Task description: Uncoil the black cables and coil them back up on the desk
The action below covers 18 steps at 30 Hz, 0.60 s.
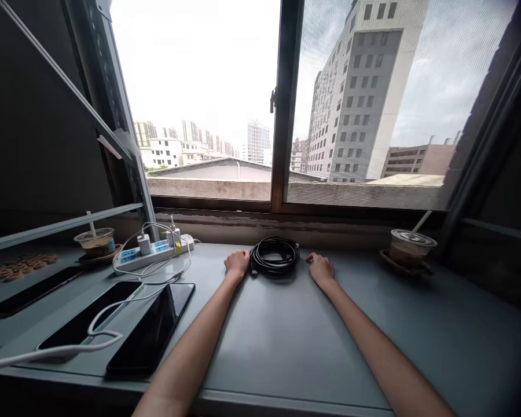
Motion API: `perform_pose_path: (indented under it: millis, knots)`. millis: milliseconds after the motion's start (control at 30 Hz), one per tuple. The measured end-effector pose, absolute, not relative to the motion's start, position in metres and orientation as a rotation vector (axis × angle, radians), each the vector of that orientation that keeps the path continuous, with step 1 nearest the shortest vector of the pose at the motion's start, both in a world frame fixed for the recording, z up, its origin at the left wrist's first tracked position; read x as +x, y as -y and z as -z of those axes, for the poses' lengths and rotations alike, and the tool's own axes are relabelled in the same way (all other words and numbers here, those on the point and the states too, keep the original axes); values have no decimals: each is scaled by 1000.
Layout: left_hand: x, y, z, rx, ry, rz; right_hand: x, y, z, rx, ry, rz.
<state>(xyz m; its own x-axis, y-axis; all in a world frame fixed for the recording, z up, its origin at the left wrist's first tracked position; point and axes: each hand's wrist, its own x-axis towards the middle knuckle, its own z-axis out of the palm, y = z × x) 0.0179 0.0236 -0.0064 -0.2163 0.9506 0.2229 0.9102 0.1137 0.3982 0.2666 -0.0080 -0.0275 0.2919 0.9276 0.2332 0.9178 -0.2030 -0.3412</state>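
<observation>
A coil of black cable (275, 268) lies on the grey desk (278, 336), with a connector end showing at its lower left. My left hand (237, 264) rests at the coil's left side, curled into a loose fist; whether it touches the cable is hard to tell. On the other side, a small gap from the coil, my right hand (321, 269) lies on the desk with its fingers bent inward. Nothing shows in either hand.
Left of my arm lie a dark tablet (150, 333), two other dark devices and white charging cables. Behind them is a power strip (154, 253) with plugs. Lidded drink cups stand at right (410, 249) and far left (95, 243). A window rises behind the desk.
</observation>
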Motion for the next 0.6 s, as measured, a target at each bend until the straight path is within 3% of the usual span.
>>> perform_pose_path:
  millis: [600]
  knots:
    - [18,-26,7,1914,-2289,-700,266,9,25,-2151,1652,-46]
